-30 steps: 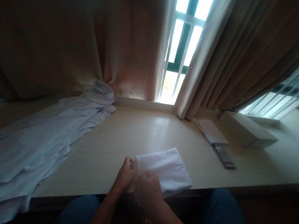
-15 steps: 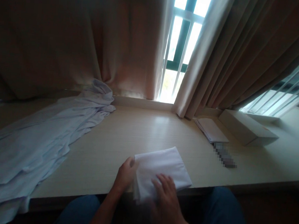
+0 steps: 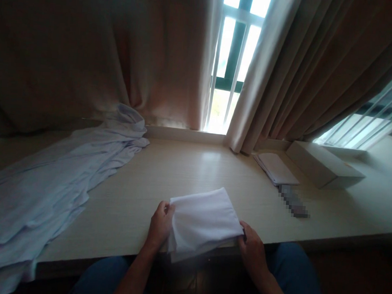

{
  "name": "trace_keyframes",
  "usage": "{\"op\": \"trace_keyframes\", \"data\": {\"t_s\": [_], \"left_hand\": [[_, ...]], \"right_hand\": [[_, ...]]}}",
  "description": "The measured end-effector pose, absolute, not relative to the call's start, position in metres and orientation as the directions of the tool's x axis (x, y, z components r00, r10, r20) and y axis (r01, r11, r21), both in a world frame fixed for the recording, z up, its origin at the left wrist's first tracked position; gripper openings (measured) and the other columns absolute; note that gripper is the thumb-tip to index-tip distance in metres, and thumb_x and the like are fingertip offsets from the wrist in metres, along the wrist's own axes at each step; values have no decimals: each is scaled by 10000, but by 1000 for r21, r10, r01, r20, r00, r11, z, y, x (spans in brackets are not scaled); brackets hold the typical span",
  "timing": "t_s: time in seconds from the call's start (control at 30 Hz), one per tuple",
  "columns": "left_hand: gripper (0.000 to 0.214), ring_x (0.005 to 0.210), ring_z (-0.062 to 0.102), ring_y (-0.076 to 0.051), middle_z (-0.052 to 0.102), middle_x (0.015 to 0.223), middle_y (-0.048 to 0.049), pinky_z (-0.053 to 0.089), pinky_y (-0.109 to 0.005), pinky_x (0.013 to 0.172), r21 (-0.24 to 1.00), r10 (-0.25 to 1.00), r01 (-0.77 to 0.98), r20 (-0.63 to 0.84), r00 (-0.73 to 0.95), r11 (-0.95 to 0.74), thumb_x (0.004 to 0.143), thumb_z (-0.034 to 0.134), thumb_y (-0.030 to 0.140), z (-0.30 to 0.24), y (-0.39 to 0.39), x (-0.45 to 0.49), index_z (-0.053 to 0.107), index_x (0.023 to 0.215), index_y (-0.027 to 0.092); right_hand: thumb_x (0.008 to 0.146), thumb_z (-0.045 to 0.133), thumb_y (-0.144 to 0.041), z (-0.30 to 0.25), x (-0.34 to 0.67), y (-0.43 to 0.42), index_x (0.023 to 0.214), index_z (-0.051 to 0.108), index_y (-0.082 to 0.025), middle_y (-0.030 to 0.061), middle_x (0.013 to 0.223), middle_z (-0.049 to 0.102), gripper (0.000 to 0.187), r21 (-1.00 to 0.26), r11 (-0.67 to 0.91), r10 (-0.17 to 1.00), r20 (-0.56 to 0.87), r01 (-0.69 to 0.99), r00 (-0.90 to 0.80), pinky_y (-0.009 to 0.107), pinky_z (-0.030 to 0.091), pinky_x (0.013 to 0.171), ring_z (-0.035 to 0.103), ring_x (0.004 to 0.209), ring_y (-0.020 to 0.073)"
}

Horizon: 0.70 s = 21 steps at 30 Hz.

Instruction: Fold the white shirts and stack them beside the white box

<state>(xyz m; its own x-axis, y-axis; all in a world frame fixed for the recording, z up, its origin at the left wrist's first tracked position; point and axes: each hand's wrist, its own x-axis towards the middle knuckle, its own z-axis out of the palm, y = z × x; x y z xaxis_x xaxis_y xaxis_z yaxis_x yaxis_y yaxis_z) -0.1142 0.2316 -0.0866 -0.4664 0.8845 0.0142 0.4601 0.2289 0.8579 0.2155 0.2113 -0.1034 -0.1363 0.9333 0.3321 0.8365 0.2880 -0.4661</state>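
Note:
A folded white cloth (image 3: pixel 201 219) lies at the near edge of a pale wooden table (image 3: pixel 139 183), its front part hanging slightly over the edge. My left hand (image 3: pixel 159 225) grips the cloth's left edge, fingers curled on it. My right hand (image 3: pixel 252 249) holds the cloth's right near corner with closed fingers. Both forearms come up from below, over my blue-trousered legs.
A long heap of pale blue-white fabric (image 3: pixel 45 185) covers the table's left side. At the right lie a flat white booklet (image 3: pixel 277 168), a blurred dark object (image 3: pixel 293 201) and a long white box (image 3: pixel 322 165). Brown curtains (image 3: pixel 305 69) hang behind, with a window (image 3: pixel 232 60) between them.
My right hand slid from the cloth's near left part across its top to the right corner. The cloth shifted slightly left and toward me. My left hand stayed on the left edge.

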Motion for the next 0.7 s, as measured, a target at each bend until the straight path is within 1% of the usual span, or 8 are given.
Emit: {"op": "trace_keyframes", "data": {"t_s": [0.1,0.17,0.23,0.33,0.53,0.7], "left_hand": [[293,748,621,-182,655,797,-15,432,-259,659,885,892,422,18,-452,196,824,489,519,-86,232,-112,526,840,229],[293,738,630,-181,666,790,-12,441,-259,652,895,902,409,15,-432,181,815,505,517,-85,233,-111,536,852,228],[295,729,637,-180,679,791,-12,450,-260,648,903,908,391,4,-420,176,809,512,514,-85,233,-110,549,873,227],[303,731,649,-183,695,809,-27,463,-266,650,911,907,371,-7,-421,180,798,522,507,-87,235,-110,561,882,219],[307,778,664,-203,699,836,-53,480,-294,691,895,896,392,-20,-443,214,795,522,508,-90,239,-112,557,865,211],[308,852,662,-217,689,897,-66,485,-309,736,874,880,424,-10,-474,238,808,511,512,-85,235,-106,528,912,222]], "right_hand": [[882,416,-166,-98,211,216,1111,562,-189,61,929,680,272,-453,228,957,268,862,-112,281,455,718,647,840,208],[871,420,-146,-97,211,220,1063,556,-195,36,823,668,240,-425,197,967,235,884,-102,261,415,645,642,749,199],[870,418,-139,-98,212,224,1039,541,-198,20,758,649,217,-394,182,970,224,901,-97,253,373,602,629,688,192],[866,413,-139,-101,213,228,1018,518,-198,12,728,631,194,-364,191,966,235,912,-108,253,335,580,614,650,187],[843,420,-142,-107,212,230,946,492,-193,-2,665,586,136,-323,239,952,266,916,-155,253,309,567,593,615,185],[821,451,-142,-111,210,230,1072,492,-182,7,709,611,258,-300,211,947,299,930,-119,253,317,574,599,632,190]]}}
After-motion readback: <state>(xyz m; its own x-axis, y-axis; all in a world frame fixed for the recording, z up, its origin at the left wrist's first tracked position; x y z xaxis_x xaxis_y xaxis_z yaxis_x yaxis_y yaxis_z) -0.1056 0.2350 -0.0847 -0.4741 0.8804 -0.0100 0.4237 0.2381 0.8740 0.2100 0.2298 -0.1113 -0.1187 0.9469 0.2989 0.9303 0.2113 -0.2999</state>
